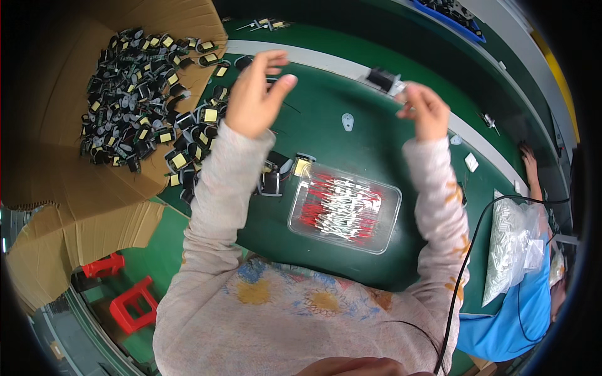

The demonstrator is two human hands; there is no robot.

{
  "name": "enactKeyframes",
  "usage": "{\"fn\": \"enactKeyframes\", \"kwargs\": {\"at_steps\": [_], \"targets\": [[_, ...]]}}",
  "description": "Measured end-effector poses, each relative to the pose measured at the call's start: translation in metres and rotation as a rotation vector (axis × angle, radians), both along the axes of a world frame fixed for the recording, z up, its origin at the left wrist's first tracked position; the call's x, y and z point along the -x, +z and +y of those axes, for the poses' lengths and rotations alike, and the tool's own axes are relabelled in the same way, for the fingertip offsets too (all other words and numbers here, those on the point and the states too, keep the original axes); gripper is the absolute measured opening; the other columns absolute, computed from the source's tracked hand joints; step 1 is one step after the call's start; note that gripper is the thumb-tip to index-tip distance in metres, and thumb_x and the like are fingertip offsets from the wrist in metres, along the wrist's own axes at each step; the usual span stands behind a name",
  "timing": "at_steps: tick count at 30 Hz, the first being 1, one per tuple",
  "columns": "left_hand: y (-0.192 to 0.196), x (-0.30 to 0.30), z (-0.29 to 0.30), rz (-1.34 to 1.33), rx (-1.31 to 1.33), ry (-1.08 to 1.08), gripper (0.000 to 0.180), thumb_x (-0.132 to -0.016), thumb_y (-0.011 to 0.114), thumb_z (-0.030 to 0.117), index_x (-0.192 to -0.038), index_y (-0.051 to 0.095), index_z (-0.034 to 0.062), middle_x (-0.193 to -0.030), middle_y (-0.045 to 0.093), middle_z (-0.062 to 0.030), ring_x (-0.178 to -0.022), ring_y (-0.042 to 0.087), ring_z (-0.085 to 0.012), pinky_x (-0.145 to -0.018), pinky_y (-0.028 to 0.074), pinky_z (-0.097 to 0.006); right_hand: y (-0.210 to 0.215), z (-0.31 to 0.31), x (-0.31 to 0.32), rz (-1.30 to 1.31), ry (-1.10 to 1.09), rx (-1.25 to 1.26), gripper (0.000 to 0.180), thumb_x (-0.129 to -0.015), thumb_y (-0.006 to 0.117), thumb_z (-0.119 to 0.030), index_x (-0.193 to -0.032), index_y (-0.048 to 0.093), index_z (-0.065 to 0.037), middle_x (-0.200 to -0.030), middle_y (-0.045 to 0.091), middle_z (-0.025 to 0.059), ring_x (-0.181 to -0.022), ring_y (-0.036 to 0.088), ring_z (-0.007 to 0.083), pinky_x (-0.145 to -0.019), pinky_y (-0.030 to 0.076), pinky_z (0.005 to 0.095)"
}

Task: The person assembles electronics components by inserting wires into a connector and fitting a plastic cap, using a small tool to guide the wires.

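Observation:
My right hand (427, 113) is closed in a pinch at the far right of the bench. It grips a small black block-shaped part with a pale end (381, 79), slightly blurred. On the left, my left hand (256, 99) is raised with thumb and fingers apart, holding nothing. It is beside a heap of small black parts with yellow labels (210, 115). Between my hands lies a flat grey teardrop-shaped piece (347, 122). Nearer me stands a clear plastic tray (390, 241) holding many thin red-and-white pieces (345, 210).
A large cardboard box (53, 119) full of similar parts leans open at the left. A clear bag of white pieces (506, 241) lies at the right, beside a person in blue (511, 329). A black cable (475, 241) hangs on the right. Red stools (135, 307) stand lower left.

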State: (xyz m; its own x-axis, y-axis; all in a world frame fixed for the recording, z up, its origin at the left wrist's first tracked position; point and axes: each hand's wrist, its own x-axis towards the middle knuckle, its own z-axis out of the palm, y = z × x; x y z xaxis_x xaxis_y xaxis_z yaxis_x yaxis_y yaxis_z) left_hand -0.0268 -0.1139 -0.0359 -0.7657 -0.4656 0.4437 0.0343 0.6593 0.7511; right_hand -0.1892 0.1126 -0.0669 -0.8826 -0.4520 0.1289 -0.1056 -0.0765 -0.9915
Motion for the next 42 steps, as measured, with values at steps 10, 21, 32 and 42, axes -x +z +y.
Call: {"fn": "enactKeyframes", "kwargs": {"at_steps": [10, 21, 32, 42], "targets": [[-0.051, 0.014, -0.039, -0.525, 0.829, 0.205, 0.016, -0.076, 0.065, 0.018, -0.09, 0.057, 0.0161, -0.117, 0.055, 0.0005, -0.116, 0.043, -0.029, -0.09, 0.036, -0.051, -0.027, 0.005, 0.097, 0.035, -0.341, -0.554, 0.057, -0.077, 0.07, -0.019, -0.13, 0.048, -0.02, -0.119, 0.058, 0.0141, -0.104, 0.06, 0.0274, -0.077, 0.055, 0.0352], [-0.048, 0.034, -0.039, -1.029, 0.958, 0.321, 0.049, -0.074, 0.071, 0.032, -0.115, 0.052, 0.0122, -0.109, 0.058, -0.0045, -0.113, 0.045, -0.0238, -0.085, 0.039, -0.049, 0.025, 0.037, -0.098, 0.656, 0.639, -0.602, 0.02, -0.069, 0.062, -0.004, -0.089, 0.063, -0.007, -0.084, 0.065, 0.01, -0.076, 0.062, 0.0273, -0.065, 0.051, 0.0347], [-0.012, 0.007, -0.004, -0.343, 0.611, 0.098, 0.026, -0.085, 0.056, 0.009, -0.11, 0.055, 0.0143, -0.099, 0.054, -0.0117, -0.082, 0.059, -0.0292, -0.075, 0.046, -0.036, -0.006, 0.023, -0.136, 1.257, 0.498, -0.816, 0.018, -0.069, 0.055, -0.01, -0.086, 0.061, -0.008, -0.075, 0.057, 0.002, -0.078, 0.057, 0.0177, -0.061, 0.052, 0.0296], [0.036, -0.017, 0.05, 0.007, -0.595, -0.744, 0.034, -0.076, 0.069, 0.004, -0.107, 0.056, 0.0002, -0.105, 0.059, -0.0068, -0.096, 0.056, -0.0135, -0.085, 0.044, -0.028, 0.032, 0.049, -0.113, -0.163, 0.432, 0.161, 0.02, -0.078, 0.065, 0.003, -0.097, 0.062, 0.005, -0.089, 0.065, 0.0106, -0.082, 0.063, 0.0129, -0.072, 0.052, 0.0231]]}}
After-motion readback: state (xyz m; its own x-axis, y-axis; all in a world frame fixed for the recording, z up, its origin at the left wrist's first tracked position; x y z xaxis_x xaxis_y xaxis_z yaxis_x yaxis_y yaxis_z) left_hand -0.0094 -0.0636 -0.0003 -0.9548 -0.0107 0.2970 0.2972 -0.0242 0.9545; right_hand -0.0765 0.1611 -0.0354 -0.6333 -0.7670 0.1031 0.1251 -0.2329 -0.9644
